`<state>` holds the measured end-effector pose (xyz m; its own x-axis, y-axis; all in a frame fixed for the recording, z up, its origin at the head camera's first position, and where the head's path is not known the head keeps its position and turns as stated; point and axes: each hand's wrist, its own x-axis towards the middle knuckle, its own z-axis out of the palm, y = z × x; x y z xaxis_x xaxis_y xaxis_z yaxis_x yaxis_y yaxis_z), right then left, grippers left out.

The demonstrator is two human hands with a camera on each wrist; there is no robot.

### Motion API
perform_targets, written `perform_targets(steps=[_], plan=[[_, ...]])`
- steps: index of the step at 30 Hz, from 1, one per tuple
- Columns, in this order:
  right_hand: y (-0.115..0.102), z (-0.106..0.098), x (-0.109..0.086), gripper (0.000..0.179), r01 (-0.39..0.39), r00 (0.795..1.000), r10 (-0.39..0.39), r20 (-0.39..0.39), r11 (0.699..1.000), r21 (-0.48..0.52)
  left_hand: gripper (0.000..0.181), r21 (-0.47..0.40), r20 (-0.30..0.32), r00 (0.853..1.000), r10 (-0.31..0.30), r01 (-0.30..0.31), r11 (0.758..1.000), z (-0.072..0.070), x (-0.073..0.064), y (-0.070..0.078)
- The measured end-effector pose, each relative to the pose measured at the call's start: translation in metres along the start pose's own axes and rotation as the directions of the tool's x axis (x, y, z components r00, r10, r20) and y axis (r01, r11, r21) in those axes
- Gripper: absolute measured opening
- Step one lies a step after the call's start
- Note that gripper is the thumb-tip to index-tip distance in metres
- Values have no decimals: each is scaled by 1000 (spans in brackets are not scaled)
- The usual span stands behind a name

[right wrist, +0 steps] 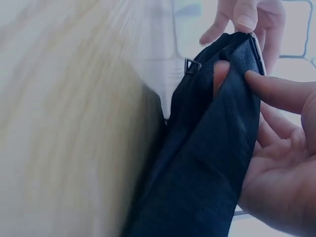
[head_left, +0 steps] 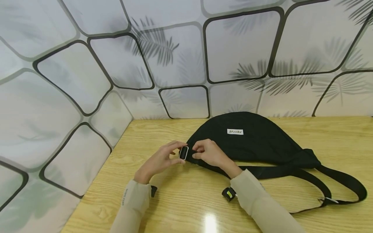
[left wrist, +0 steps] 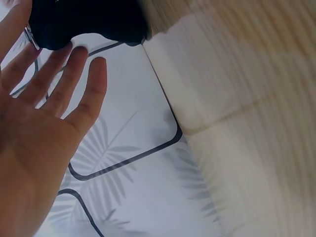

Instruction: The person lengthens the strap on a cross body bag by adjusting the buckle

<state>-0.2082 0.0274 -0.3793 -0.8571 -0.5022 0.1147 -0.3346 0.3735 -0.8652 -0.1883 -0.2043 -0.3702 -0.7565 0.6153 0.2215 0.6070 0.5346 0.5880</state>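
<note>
A black sling bag point(head_left: 256, 145) lies on the table, its white label point(head_left: 234, 131) upside down in the head view. At its left end is a silver rectangular buckle point(head_left: 183, 152) with black webbing across it. My left hand point(head_left: 161, 160) pinches the buckle between thumb and forefinger; its other fingers spread loosely in the left wrist view. Just right of it, my right hand point(head_left: 212, 154) pinches the bag's narrow end. In the right wrist view, the thumb presses one side of the black fabric point(right wrist: 197, 163), and another fingertip point(right wrist: 220, 75) pokes out beside a fold. A small metal zipper pull point(right wrist: 191, 66) hangs close by.
The bag's black strap point(head_left: 346, 176) loops over the wooden table point(head_left: 180, 204) to the right, with a metal adjuster point(head_left: 330, 200) on it. A patterned wall covering point(head_left: 180, 55) rises along the table's back and left edges.
</note>
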Motion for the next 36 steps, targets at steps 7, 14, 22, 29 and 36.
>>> perform_targets(steps=[7, 14, 22, 29, 36], plan=[[6, -1, 1, 14, -127, 990, 104, 97, 954, 270, 55, -95, -6, 1000, -28, 28, 995, 2, 2, 1], [4, 2, 1, 15, -132, 987, 81, 137, 895, 425, 54, -130, -12, 1000, -18, 17, 991, 4, 5, 2], [7, -3, -1, 17, -143, 974, 56, 219, 903, 404, 53, -132, 2, 1000, -28, 28, 991, 6, 4, 2], [13, -19, -1, 14, -155, 933, 18, 360, 923, 353, 54, -183, -16, 996, -90, 86, 979, 3, 2, -1], [13, -17, -2, 15, -155, 936, 8, 351, 907, 392, 51, -232, -74, 993, -89, 70, 970, 5, 1, -1]])
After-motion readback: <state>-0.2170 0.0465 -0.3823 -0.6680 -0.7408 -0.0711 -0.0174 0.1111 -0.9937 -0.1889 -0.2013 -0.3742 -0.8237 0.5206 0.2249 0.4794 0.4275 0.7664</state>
